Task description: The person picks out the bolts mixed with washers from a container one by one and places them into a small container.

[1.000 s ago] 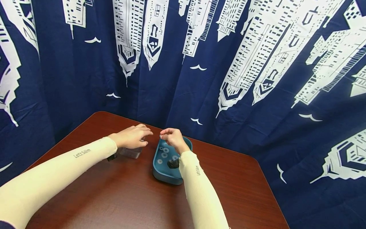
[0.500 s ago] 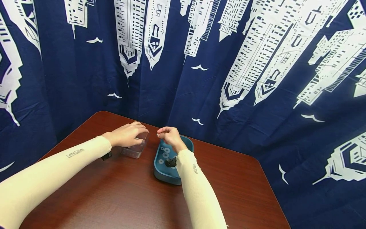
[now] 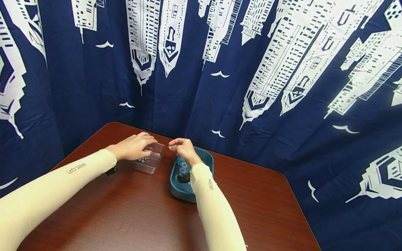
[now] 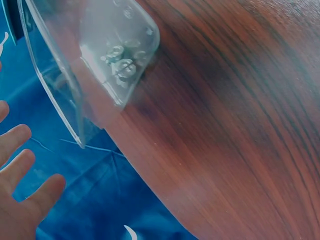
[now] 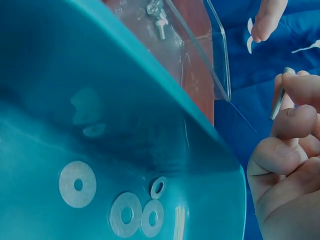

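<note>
My right hand (image 3: 183, 150) pinches a small threaded bolt (image 5: 278, 103) between thumb and fingers, above the far left end of a blue tray (image 3: 183, 195). Several flat washers (image 5: 77, 184) of different sizes lie on the tray's floor. To the left stands a clear plastic box (image 3: 150, 169) with a few metal bolts (image 4: 125, 69) in it. My left hand (image 3: 133, 145) hovers over that box, fingers apart and holding nothing; in the left wrist view its fingers (image 4: 47, 192) are clear of the box wall.
Box and tray stand side by side, with a narrow gap, on a brown wooden table (image 3: 125, 205). Behind the table's far edge hangs a dark blue curtain (image 3: 188, 101) with white building prints. A black wrist camera (image 3: 183, 177) on my right wrist hangs over the tray.
My left hand has drawn back to the left, uncovering more of the clear box. My right hand, still pinching the bolt, has moved left toward the box.
</note>
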Action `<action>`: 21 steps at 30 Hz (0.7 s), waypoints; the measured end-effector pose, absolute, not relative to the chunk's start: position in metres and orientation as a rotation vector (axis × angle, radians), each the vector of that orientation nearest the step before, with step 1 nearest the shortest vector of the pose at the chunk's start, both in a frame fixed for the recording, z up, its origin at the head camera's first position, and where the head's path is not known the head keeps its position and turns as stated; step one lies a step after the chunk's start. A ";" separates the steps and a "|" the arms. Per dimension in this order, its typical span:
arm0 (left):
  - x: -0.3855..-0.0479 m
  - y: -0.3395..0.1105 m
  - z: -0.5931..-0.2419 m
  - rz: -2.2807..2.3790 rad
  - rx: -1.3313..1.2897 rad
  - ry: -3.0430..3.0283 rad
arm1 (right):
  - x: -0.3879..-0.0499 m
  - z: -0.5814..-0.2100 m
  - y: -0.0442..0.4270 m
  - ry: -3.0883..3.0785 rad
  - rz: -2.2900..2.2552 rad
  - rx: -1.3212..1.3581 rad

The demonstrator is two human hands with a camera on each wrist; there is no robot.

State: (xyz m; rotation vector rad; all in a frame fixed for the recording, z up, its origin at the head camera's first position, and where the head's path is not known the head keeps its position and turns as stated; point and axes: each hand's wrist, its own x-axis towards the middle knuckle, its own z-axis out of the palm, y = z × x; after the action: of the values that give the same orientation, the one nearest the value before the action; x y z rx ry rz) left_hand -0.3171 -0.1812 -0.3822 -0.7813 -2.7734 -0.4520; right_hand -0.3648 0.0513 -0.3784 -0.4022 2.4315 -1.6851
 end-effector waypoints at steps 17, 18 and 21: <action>-0.319 -0.198 -0.391 -0.445 -0.719 -2.791 | -0.363 -0.381 0.034 2.383 -1.720 -0.415; -0.319 -0.199 -0.392 -0.446 -0.717 -2.793 | -0.362 -0.381 0.033 2.383 -1.721 -0.418; -0.319 -0.201 -0.394 -0.444 -0.705 -2.804 | -0.362 -0.381 0.031 2.377 -1.727 -0.423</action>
State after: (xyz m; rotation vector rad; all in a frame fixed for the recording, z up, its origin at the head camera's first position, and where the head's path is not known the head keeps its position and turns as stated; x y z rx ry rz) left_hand -0.3190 -0.2011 -0.3937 -0.7045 -2.8041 -0.4439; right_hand -0.3617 0.0314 -0.3809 -0.4233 2.3774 -1.7270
